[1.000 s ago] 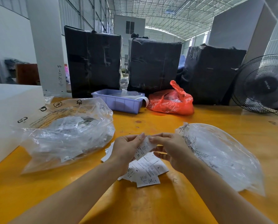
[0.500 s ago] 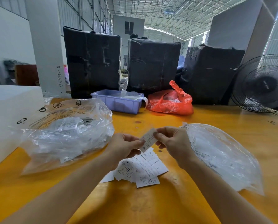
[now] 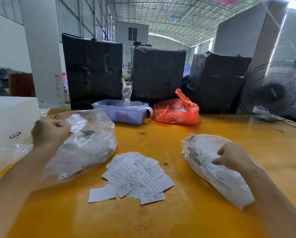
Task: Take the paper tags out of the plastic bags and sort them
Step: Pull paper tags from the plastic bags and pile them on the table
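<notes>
A loose pile of white paper tags [image 3: 137,176] with size letters lies on the yellow table in front of me. My left hand [image 3: 49,133] is raised over the big clear plastic bag on the left [image 3: 85,152] and grips a small crumpled piece of clear plastic [image 3: 76,123]. My right hand [image 3: 235,158] rests on the clear bag on the right [image 3: 207,162], which holds small packets. Its thumb and fingers are apart and loosely bent, with nothing seen between them.
A lilac plastic tray [image 3: 119,112] and a red plastic bag [image 3: 176,110] sit at the back of the yellow table [image 3: 161,219]. Three black-wrapped bales [image 3: 157,73] stand behind them. There is a white box [image 3: 9,121] at left and a fan [image 3: 274,91] at right.
Both hands held one tag together over the pile. They have since parted: the left swung out to the left bag with clear plastic, the right moved onto the right bag.
</notes>
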A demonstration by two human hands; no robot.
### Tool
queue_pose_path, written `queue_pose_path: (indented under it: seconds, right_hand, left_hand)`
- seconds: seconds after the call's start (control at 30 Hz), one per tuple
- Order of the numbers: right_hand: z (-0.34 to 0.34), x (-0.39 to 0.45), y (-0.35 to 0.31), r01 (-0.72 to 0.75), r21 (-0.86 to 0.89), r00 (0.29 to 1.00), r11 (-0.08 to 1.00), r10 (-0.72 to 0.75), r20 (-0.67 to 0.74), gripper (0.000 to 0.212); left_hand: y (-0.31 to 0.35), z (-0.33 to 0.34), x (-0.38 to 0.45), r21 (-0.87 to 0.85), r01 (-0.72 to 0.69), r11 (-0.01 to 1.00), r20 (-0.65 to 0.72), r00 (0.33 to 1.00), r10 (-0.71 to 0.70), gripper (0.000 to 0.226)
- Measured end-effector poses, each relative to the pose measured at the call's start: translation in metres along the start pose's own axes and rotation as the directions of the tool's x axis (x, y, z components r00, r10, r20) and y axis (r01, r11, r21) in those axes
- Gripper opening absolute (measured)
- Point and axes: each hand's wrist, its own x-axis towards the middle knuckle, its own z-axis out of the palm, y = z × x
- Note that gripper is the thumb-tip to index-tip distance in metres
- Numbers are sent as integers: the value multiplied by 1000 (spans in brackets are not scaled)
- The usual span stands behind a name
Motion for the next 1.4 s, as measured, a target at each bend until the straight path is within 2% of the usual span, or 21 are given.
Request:
queue_pose_path:
  seconds: [0.03, 0.07, 0.1, 0.2, 0.27, 0.3, 0.43, 0.53, 0.57, 0.67, 0.73, 0.8, 0.87, 0.9, 0.97, 1.03, 1.1, 1.2, 1.27, 1.33, 1.4]
  right_hand:
    - [4, -1, 2, 3, -25, 998, 1000, -1, 60, 44]
    - [7, -2, 3, 4, -14, 997, 1000, -3, 74, 41]
    - [10, -3, 3, 10, 10, 998, 1000, -10, 55, 29]
    - [17, -2, 6, -11, 105, 999, 994, 15, -36, 29]
    - [17, 2, 9, -23, 139, 990, 990, 42, -138, 12]
    - [17, 3, 10, -32, 149, 983, 988, 57, -172, 12]
    - [18, 9, 13, -11, 190, 971, 982, 56, -231, 47]
    - [15, 10, 9, 42, 324, 971, 945, 38, -237, 48]
    - [13, 10, 7, 59, 449, 975, 891, 46, -220, 40]
    - [2, 6, -2, 57, 822, 990, 566, 75, -121, 13]
    - [-6, 1, -11, 31, 911, 994, 410, 82, -71, 11]
    - [-12, -9, -23, 25, 962, 999, 272, 21, -32, 17]
    - [-14, -20, -40, 9, 990, 992, 143, -123, 9, 24]
    - [-13, -26, -50, -6, 994, 978, 113, -205, 29, 25]
    - [-4, -37, -70, -6, 990, 935, 142, -350, 56, 22]
    - [8, -48, -90, 14, 976, 890, 217, -447, 87, 16]
    - [20, -58, -105, 26, 962, 853, 271, -509, 120, 17]
    - [32, -67, -114, 64, 942, 821, 330, -554, 138, 28]
    - [35, -68, -115, 62, 937, 821, 343, -552, 148, 29]
    - [36, -66, -114, -5, 951, 830, 308, -530, 175, 31]
    - [37, -63, -114, -101, 969, 856, 224, -477, 199, 31]
  left_hand:
    - [-8, -3, 5, 78, -7, 997, -13, 1000, 8, 21]
    - [-13, -6, 8, 155, -7, 988, 0, 1000, 7, 21]
    - [-16, -7, 8, 227, -5, 974, 34, 999, -3, 22]
    - [-19, -6, 2, 364, -53, 930, 128, 992, 7, 29]
    - [-18, -2, -1, 399, -66, 915, 112, 993, 22, 25]
    - [-17, 0, -2, 413, -61, 909, 90, 996, 26, 26]
    - [-13, 2, -4, 486, -98, 868, 16, 994, 104, 35]
    - [-7, 2, -6, 518, -130, 846, -33, 985, 172, 42]
    - [-3, 3, -8, 511, -158, 845, -41, 977, 208, 44]
    - [12, 5, -15, 483, -239, 843, -65, 950, 306, 49]
    - [25, 10, -24, 453, -287, 844, -60, 935, 350, 50]
    - [39, 19, -36, 378, -377, 846, 4, 914, 406, 47]
    - [53, 28, -54, 133, -464, 876, 123, 884, 450, 39]
    - [60, 32, -66, -49, -437, 898, 219, 872, 437, 36]
    - [76, 36, -91, -305, -218, 927, 510, 785, 352, 40]
    - [84, 43, -109, -363, -2, 932, 695, 666, 272, 56]
    - [84, 49, -120, -365, 93, 926, 739, 634, 228, 61]
    - [75, 56, -124, -375, 110, 920, 683, 704, 195, 39]
    - [69, 57, -122, -387, 131, 913, 661, 729, 176, 35]
    - [65, 58, -119, -393, 165, 905, 673, 722, 160, 26]
    - [63, 59, -115, -398, 193, 897, 692, 705, 156, 17]
